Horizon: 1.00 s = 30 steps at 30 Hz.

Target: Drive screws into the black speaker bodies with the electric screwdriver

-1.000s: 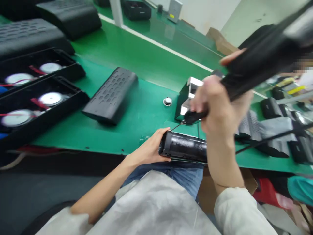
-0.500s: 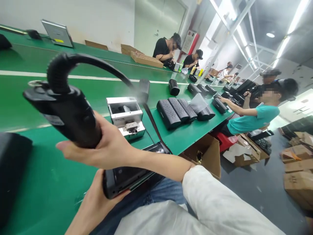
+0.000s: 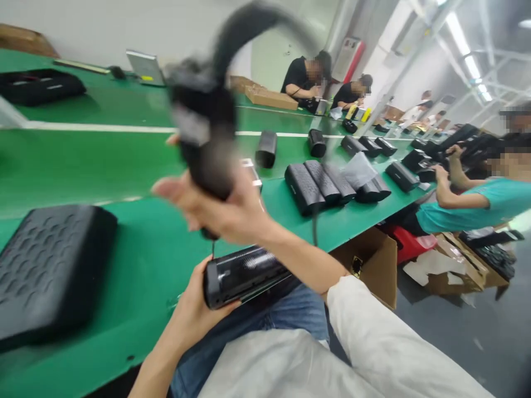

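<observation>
My right hand (image 3: 232,213) is closed around a black electric screwdriver (image 3: 203,127), blurred by motion and held upright, with a thick cord looping from its top. Its thin tip points down near the end of a glossy black casing (image 3: 249,271); whether they touch I cannot tell. My left hand (image 3: 197,301) grips the left end of that casing, which lies tilted at the bench edge above my lap. Behind my right hand a white-and-silver box (image 3: 252,171) is mostly hidden.
A large black perforated casing (image 3: 58,265) lies on the green bench (image 3: 136,243) at left. Several black casings (image 3: 305,188) stand in a row at right, one with a plastic bag (image 3: 360,168) over it. A cardboard box (image 3: 379,265) sits below; a co-worker in turquoise (image 3: 464,202) works beyond.
The view has swung left, so the bench things sit further right. The screwdriver has come round more upright, its tip now showing by the casing's end. My left hand keeps its hold.
</observation>
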Each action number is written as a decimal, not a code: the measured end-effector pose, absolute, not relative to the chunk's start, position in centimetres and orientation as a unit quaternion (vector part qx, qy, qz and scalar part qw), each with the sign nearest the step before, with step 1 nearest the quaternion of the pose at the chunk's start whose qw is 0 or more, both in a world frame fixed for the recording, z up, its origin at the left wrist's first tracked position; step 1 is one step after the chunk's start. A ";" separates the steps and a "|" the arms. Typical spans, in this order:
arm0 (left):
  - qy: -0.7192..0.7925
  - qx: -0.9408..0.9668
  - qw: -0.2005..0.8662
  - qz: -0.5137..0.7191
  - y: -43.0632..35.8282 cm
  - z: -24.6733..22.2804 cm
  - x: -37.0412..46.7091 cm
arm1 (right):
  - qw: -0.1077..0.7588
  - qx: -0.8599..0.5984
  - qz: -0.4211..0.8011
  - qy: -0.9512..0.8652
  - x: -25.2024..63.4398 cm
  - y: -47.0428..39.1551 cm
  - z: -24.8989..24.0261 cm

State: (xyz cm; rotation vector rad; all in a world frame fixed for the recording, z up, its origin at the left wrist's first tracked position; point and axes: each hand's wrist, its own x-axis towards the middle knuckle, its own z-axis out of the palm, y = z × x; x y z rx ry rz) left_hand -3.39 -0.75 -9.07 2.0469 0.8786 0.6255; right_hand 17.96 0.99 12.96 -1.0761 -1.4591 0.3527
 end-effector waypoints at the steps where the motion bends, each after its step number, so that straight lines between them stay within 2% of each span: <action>1: 0.346 0.809 0.403 0.253 -1.0 -9.1 -3.4 | 0.630 -0.433 0.146 -0.628 19.0 1.2 13.5; 4: 0.328 0.809 0.418 0.251 -1.7 -8.8 -3.5 | 0.738 -0.326 0.091 -0.584 23.0 2.6 15.1; 6: 0.319 0.808 0.431 0.244 -2.0 -8.5 -3.5 | 0.761 -0.335 0.053 -0.553 25.3 3.9 15.3; 11: 0.304 0.809 0.435 0.252 -2.3 -7.9 -3.7 | 0.728 -0.439 0.068 -0.523 27.0 6.2 13.8; 16: 0.299 0.811 0.432 0.256 -2.4 -7.7 -3.8 | 0.746 -0.399 0.091 -0.526 26.5 7.9 12.0; 20: 0.295 0.811 0.435 0.257 -2.4 -7.6 -3.8 | 0.714 -0.436 0.117 -0.535 26.9 8.1 11.5; 27: 0.306 0.805 0.442 0.249 -2.4 -7.3 -3.7 | 0.724 -0.391 0.024 -0.568 26.4 8.2 10.6; 30: 0.304 0.805 0.446 0.247 -2.4 -7.2 -3.8 | 0.727 -0.379 0.037 -0.572 26.1 7.8 10.8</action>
